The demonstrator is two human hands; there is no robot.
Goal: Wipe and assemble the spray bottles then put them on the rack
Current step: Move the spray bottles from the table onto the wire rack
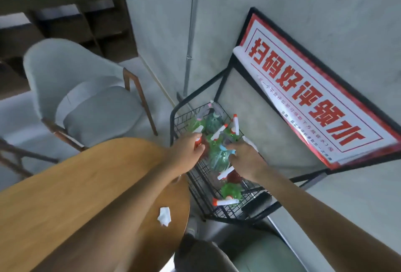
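A black wire rack [182, 119] stands beside the round wooden table [65, 184] and holds several green and teal spray bottles with white and red trigger heads. Both my hands reach into it. My left hand [186, 150] grips a bottle with a red and white head [198, 132] at the rack's near left rim. My right hand [245, 158] holds a clear teal spray bottle [219, 158] with a light blue head in the middle of the rack. Another green bottle [231, 191] lies at the rack's near end. A crumpled white wipe [164, 216] lies on the table.
A grey cushioned chair [86, 102] stands left of the rack. A red and white framed sign [314, 98] leans on the black shelf frame against the grey wall to the right. Dark wooden shelving [65, 26] stands at the back left.
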